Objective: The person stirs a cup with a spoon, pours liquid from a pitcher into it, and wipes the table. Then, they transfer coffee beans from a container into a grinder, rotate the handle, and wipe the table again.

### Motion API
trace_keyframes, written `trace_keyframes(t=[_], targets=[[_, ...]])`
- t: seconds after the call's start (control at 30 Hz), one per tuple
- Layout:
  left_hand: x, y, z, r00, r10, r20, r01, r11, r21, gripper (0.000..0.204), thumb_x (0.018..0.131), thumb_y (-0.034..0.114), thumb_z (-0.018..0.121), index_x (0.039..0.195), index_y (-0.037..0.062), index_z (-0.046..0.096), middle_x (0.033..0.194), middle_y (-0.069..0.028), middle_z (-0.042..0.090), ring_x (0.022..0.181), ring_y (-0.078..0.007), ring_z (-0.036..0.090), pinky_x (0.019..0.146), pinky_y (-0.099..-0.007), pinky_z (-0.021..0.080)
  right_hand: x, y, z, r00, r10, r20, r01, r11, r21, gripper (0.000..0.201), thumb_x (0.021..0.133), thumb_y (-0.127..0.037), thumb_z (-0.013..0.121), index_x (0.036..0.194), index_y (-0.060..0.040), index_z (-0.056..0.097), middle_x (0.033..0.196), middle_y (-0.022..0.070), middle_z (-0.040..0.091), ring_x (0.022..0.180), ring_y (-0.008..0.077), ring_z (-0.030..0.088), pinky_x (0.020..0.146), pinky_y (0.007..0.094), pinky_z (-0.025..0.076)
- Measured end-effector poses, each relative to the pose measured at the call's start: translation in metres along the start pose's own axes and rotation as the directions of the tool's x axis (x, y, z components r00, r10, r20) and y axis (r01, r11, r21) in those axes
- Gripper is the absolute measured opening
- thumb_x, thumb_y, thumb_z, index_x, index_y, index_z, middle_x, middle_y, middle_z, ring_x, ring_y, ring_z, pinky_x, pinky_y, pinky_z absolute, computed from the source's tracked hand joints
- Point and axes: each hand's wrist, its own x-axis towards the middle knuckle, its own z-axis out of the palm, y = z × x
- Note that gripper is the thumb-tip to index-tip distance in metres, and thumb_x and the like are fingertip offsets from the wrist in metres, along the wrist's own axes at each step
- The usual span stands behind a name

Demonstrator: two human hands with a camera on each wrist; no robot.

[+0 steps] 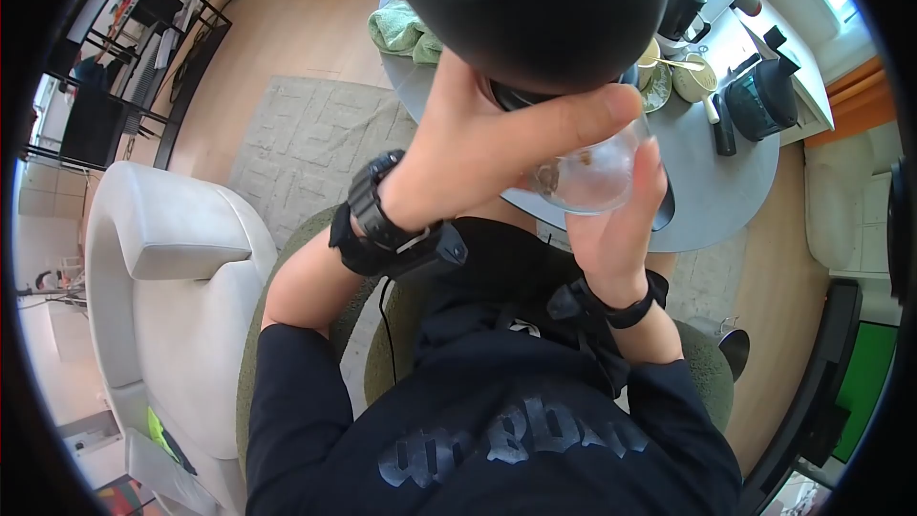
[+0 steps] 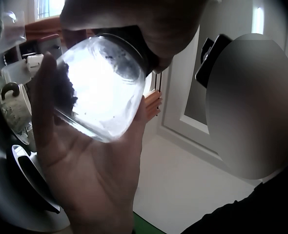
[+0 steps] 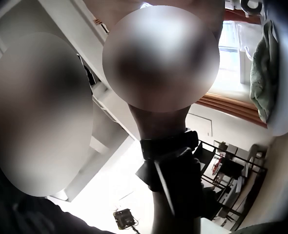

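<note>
A clear glass jar [image 1: 602, 182] joins a large black flared top [image 1: 535, 19], held up above my lap. My left hand [image 1: 478, 139] grips the narrow part just under the flare, its thumb lying across the front. From below and the side, my right hand [image 1: 611, 239] holds the jar, with the thumb upright against the glass. In the left wrist view, dark clumps [image 2: 65, 87] lie along one wall of the bright jar, over my right palm [image 2: 95, 170]. Blur hides the held thing in the right wrist view, where my left wristband [image 3: 171, 141] shows.
A grey round table [image 1: 735, 201] stands in front of me. On it are a pale green towel [image 1: 396, 29], a black kettle [image 1: 682, 8], a cream pot [image 1: 694, 79] and a dark container [image 1: 761, 100]. A white sofa [image 1: 172, 306] is on the left.
</note>
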Motion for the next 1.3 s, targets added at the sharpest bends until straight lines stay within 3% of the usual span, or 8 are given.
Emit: trace_keyframes(t=[0.1,0.2,0.3,0.43,0.67,0.93,1.17,1.3], targets=[[0.006,-0.003,-0.005,0.999,0.031,0.011,-0.028,0.985,-0.172,0.042,0.08,0.009,0.087,0.116,0.0004,0.068,0.105,-0.0054,0.073,0.095,-0.0117,0.069,0.083,-0.0273,0.056,0.0,-0.02,0.008,0.941,0.298,0.16,-0.319,0.939,0.13,0.085,0.095,-0.074,0.031,0.144,-0.0065,0.046,0.132,0.0153,0.063,0.117,0.0261,0.064,0.08,0.0473,0.063],[0.006,-0.012,-0.007,0.997,0.047,0.069,-0.022,0.946,-0.325,0.043,0.08,0.009,0.087,0.117,0.0,0.066,0.107,-0.0059,0.073,0.097,-0.0125,0.069,0.085,-0.0275,0.056,0.003,-0.016,-0.008,0.905,0.272,0.327,-0.376,0.871,0.316,0.086,0.095,-0.074,0.03,0.144,-0.0065,0.046,0.129,0.015,0.064,0.116,0.0264,0.065,0.077,0.0465,0.063],[-0.003,-0.019,0.011,0.994,-0.01,-0.108,-0.035,0.915,-0.401,0.041,0.085,0.009,0.084,0.119,0.0003,0.063,0.109,-0.0054,0.071,0.097,-0.0113,0.068,0.084,-0.0267,0.056,-0.002,-0.018,-0.002,0.949,0.251,0.191,-0.277,0.953,0.125,0.086,0.095,-0.074,0.038,0.146,-0.0045,0.041,0.132,0.0161,0.06,0.12,0.0271,0.063,0.082,0.0456,0.063],[-0.007,-0.018,0.021,0.986,0.071,-0.153,-0.126,0.912,-0.39,0.03,0.094,0.01,0.075,0.119,0.0008,0.062,0.106,-0.0023,0.068,0.092,-0.0088,0.065,0.08,-0.0249,0.053,-0.002,0.016,0.003,0.97,-0.203,-0.132,0.199,0.979,-0.041,0.093,0.089,-0.064,0.068,0.147,-0.0006,0.031,0.137,0.0147,0.049,0.126,0.0241,0.053,0.104,0.0371,0.048],[-0.012,-0.004,0.028,0.973,0.064,-0.223,-0.139,0.931,-0.339,0.027,0.094,0.015,0.077,0.114,0.002,0.065,0.103,-0.0012,0.069,0.094,-0.0083,0.065,0.082,-0.0251,0.052,0.002,0.027,-0.003,0.745,-0.663,-0.072,0.575,0.693,-0.435,0.103,0.078,-0.056,0.084,0.145,-0.0008,0.029,0.136,0.0145,0.045,0.124,0.0235,0.05,0.106,0.0368,0.042],[-0.007,-0.004,0.014,0.981,-0.073,-0.177,0.036,0.978,-0.203,0.039,0.097,0.028,0.073,0.128,0.0085,0.06,0.121,0.0005,0.065,0.11,-0.0085,0.061,0.098,-0.0296,0.046,0.002,0.029,-0.002,0.662,-0.743,0.098,0.625,0.476,-0.619,0.104,0.074,-0.038,0.092,0.144,-0.0018,0.024,0.14,0.0188,0.041,0.126,0.0282,0.05,0.106,0.0417,0.044],[-0.001,-0.018,0.017,0.976,0.087,-0.198,-0.141,0.949,-0.281,0.029,0.09,0.019,0.08,0.11,0.0035,0.067,0.1,0.0005,0.069,0.091,-0.0087,0.064,0.081,-0.0261,0.052,0.0,0.0,0.009,0.95,-0.257,-0.177,0.228,0.959,-0.171,0.07,0.092,-0.044,0.068,0.141,-0.002,0.041,0.128,0.0164,0.058,0.115,0.0238,0.06,0.095,0.0405,0.052],[-0.002,-0.016,0.012,0.999,-0.031,-0.044,0.011,0.916,-0.401,0.033,0.09,0.019,0.08,0.114,0.0026,0.066,0.105,-0.0015,0.07,0.097,-0.0106,0.065,0.086,-0.028,0.053,-0.001,-0.028,0.009,0.947,0.316,0.05,-0.32,0.936,0.145,0.077,0.096,-0.069,0.034,0.137,-0.0064,0.053,0.115,0.0155,0.07,0.096,0.0304,0.072,0.052,0.0481,0.06]])
